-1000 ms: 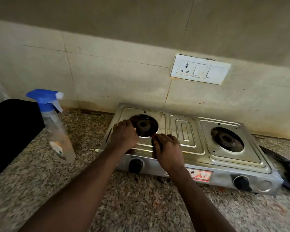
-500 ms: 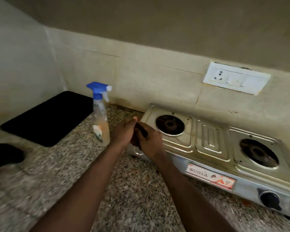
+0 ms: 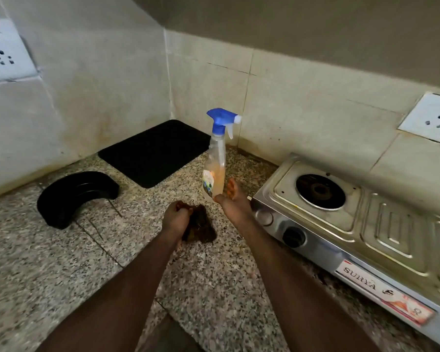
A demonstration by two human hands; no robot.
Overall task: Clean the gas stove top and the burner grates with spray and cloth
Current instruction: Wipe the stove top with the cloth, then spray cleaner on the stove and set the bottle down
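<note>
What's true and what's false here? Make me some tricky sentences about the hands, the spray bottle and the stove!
1. The spray bottle has a blue top. True.
2. The left hand holds a white cloth. False: the cloth it grips is dark brown.
3. A pot sits on the stove. False: its burner is bare.
4. A black mat lies in the counter's corner. True.
5. The right hand is turning the knob. False: it is open, down by the bottom of the spray bottle.
</note>
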